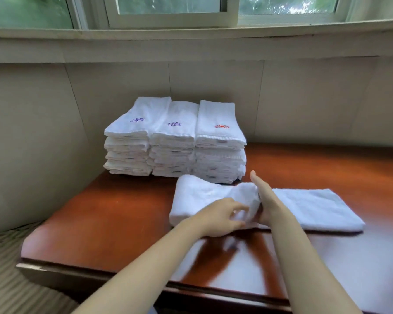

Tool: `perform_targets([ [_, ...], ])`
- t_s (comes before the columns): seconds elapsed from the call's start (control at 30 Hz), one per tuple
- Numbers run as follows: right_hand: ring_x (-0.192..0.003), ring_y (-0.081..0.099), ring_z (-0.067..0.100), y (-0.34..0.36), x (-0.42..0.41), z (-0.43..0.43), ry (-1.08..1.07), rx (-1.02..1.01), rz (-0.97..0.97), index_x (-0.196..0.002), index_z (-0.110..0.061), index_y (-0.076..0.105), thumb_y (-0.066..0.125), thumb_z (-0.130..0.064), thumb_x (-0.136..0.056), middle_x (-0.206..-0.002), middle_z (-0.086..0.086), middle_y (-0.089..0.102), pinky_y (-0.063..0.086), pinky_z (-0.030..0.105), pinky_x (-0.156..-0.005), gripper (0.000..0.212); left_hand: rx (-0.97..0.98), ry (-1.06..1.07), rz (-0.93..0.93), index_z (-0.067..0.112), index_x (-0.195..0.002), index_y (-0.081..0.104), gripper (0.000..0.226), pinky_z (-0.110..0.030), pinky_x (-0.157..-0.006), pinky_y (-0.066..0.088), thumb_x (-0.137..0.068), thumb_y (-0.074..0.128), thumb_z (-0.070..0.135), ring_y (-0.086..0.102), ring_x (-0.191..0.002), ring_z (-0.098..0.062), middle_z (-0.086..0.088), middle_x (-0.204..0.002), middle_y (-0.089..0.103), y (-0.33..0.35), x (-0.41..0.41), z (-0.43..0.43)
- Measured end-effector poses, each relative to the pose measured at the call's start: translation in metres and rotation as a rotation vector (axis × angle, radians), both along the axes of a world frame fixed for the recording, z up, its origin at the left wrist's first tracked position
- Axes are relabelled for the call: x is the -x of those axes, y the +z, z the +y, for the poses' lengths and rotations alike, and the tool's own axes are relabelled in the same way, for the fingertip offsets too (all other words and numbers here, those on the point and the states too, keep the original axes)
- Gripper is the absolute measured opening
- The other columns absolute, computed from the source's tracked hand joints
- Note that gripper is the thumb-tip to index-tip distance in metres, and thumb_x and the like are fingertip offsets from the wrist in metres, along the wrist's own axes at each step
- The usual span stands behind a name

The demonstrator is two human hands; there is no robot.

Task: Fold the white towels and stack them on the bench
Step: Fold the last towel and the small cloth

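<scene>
Now towel bunches between left hand, right hand.

A long white towel lies across the glossy reddish surface, its left part doubled over in a soft hump, its right part flat. Behind it, against the wall, three neat stacks of folded white towels stand side by side, flower emblems on top.

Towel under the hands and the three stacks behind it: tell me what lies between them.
Almost nothing. In the head view the towel being folded nearly meets the right stack's base; only a sliver of bare bench and something small and dark show.
</scene>
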State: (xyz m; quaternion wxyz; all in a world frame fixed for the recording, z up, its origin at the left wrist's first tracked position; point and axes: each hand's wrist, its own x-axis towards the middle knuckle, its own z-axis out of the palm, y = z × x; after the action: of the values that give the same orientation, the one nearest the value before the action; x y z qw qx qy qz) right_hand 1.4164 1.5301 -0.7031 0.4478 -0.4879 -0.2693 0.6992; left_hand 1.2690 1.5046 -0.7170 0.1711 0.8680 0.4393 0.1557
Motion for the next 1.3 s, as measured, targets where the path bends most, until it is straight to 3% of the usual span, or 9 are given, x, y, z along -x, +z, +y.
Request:
perform_targets([
  [0.13,-0.064,0.050,0.021,-0.007,-0.009,0.002,-0.015,0.109,-0.527,-0.102,-0.006,0.049,0.059,-0.028,-0.092,-0.076,0.010,0.050,0.038,0.029,-0.052,0.027,-0.097,0.119,-0.089,0.017,-0.120,0.064,0.029,-0.028,-0.096,0.040,-0.095,0.051,0.021,0.055,-0.111,-0.018,-0.003,-0.117,0.061,-0.009,0.004,-0.004],
  [0.23,-0.066,0.047,0.019,-0.013,-0.024,0.013,-0.101,-0.101,-0.729,-0.086,-0.003,0.057,0.057,-0.003,-0.086,-0.070,0.007,0.049,0.034,0.026,-0.057,0.001,-0.221,0.256,-0.217,0.014,-0.112,0.068,0.024,-0.024,-0.092,0.039,-0.094,0.052,0.014,0.056,-0.109,-0.017,-0.002,-0.113,0.063,-0.003,0.024,0.004],
  [0.4,-0.066,0.044,0.020,-0.002,-0.056,0.015,-0.290,-0.368,-0.966,-0.078,0.006,0.058,0.051,0.000,-0.076,-0.068,0.006,0.050,0.032,0.030,-0.060,0.009,-0.298,0.651,-0.262,0.012,-0.114,0.066,0.026,-0.034,-0.092,0.042,-0.093,0.051,0.014,0.053,-0.111,-0.026,-0.007,-0.114,0.061,-0.005,0.053,0.019],
  [0.6,-0.076,0.051,0.030,-0.015,-0.112,0.004,-0.469,-0.209,-1.216,-0.083,-0.013,0.061,0.054,-0.017,-0.083,-0.076,0.005,0.058,0.035,0.031,-0.059,0.008,0.438,0.758,-0.501,0.011,-0.121,0.053,0.049,-0.029,-0.071,0.053,-0.092,0.050,0.050,0.065,-0.085,-0.021,-0.007,-0.101,0.067,-0.013,0.057,0.027],
  [0.73,-0.082,0.053,0.028,-0.039,-0.122,0.001,-0.399,-0.113,-1.200,-0.090,-0.010,0.060,0.055,-0.025,-0.086,-0.082,0.007,0.059,0.036,0.033,-0.068,0.017,0.755,0.632,-0.709,0.018,-0.099,0.062,0.039,-0.025,-0.061,0.054,-0.088,0.055,0.054,0.070,-0.076,-0.019,-0.003,-0.089,0.072,-0.010,0.046,0.028],
  [0.87,-0.088,0.060,0.033,-0.036,-0.126,-0.001,-0.379,-0.164,-1.183,-0.094,0.002,0.063,0.057,-0.015,-0.084,-0.082,0.014,0.063,0.040,0.036,-0.070,0.020,0.734,0.675,-0.727,0.014,-0.106,0.060,0.028,-0.025,-0.061,0.053,-0.084,0.063,0.031,0.067,-0.076,-0.017,-0.003,-0.092,0.069,-0.011,0.040,0.037],
  [1.0,-0.061,0.044,0.016,-0.026,-0.116,-0.013,-0.196,-0.287,-1.045,-0.067,-0.003,0.060,0.063,-0.008,-0.077,-0.067,0.004,0.046,0.032,0.024,-0.054,0.012,0.608,0.856,-0.855,0.002,-0.114,0.060,0.040,-0.030,-0.067,0.051,-0.078,0.068,0.018,0.064,-0.082,-0.028,-0.014,-0.096,0.066,0.001,0.062,0.053],
  [1.13,-0.064,0.034,0.015,-0.014,-0.097,-0.020,0.088,-0.354,-1.048,-0.066,-0.007,0.056,0.068,-0.011,-0.071,-0.066,0.004,0.039,0.024,0.030,-0.058,0.013,0.459,1.074,-0.582,-0.002,-0.132,0.042,0.083,-0.038,-0.085,0.048,-0.063,0.077,0.030,0.056,-0.106,-0.034,-0.019,-0.123,0.054,0.001,0.107,0.055],
  [1.3,-0.050,0.022,0.014,-0.013,-0.096,-0.024,-0.008,-0.272,-1.031,-0.054,-0.011,0.033,0.064,-0.007,-0.074,-0.053,-0.003,0.024,0.015,0.024,-0.045,0.037,0.379,0.997,-0.258,0.006,-0.135,0.039,0.070,-0.037,-0.088,0.043,-0.079,0.065,0.039,0.050,-0.115,-0.035,-0.014,-0.132,0.049,-0.015,0.108,0.045],
])
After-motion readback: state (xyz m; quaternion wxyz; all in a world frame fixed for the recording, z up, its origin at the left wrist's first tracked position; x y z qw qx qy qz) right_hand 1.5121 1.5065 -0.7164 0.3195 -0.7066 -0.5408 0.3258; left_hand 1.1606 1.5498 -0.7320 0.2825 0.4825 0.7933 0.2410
